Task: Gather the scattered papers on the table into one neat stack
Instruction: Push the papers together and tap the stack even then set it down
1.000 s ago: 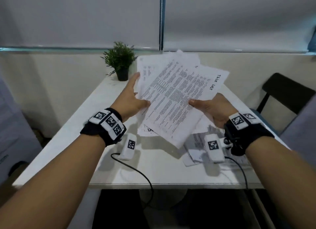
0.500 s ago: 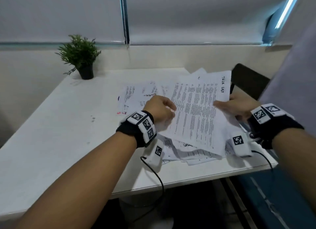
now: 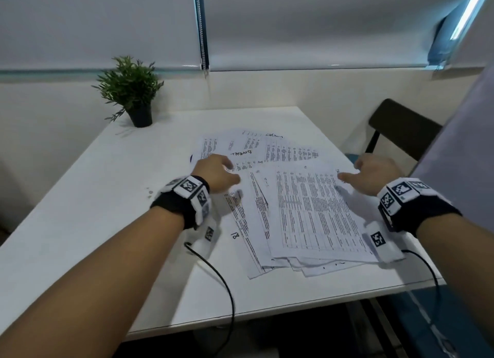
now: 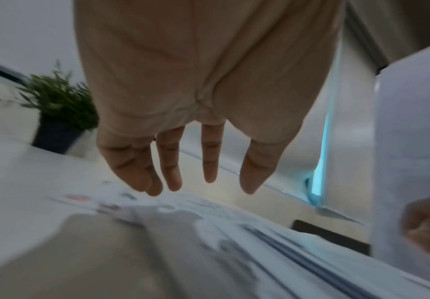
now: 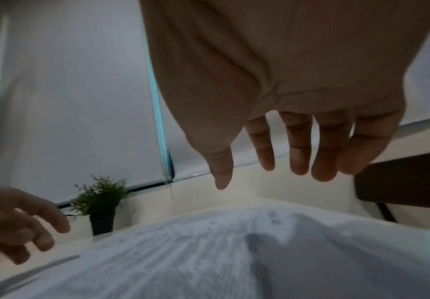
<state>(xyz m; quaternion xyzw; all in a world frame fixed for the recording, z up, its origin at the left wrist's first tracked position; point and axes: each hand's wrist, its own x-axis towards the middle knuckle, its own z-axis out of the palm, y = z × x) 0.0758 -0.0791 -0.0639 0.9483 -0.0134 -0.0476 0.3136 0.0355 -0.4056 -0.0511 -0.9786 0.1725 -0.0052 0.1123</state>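
A loose pile of printed papers (image 3: 312, 210) lies fanned out on the right half of the white table (image 3: 101, 197). More sheets (image 3: 254, 146) spread behind it, some with handwriting. My left hand (image 3: 216, 170) hovers over the pile's left edge with fingers straight, holding nothing (image 4: 190, 178). Over the pile's far right edge my right hand (image 3: 371, 173) hangs, fingers spread and empty (image 5: 283, 168). The papers (image 5: 208, 252) lie flat just below both palms.
A small potted plant (image 3: 132, 90) stands at the table's back left corner. A dark chair (image 3: 401, 128) sits beyond the table's right side. Wrist cables (image 3: 222, 283) trail off the front edge. Window blinds hang behind.
The sheets I held up in both hands a second ago now lie on the table pile. Both hands have let go and hover open above it.
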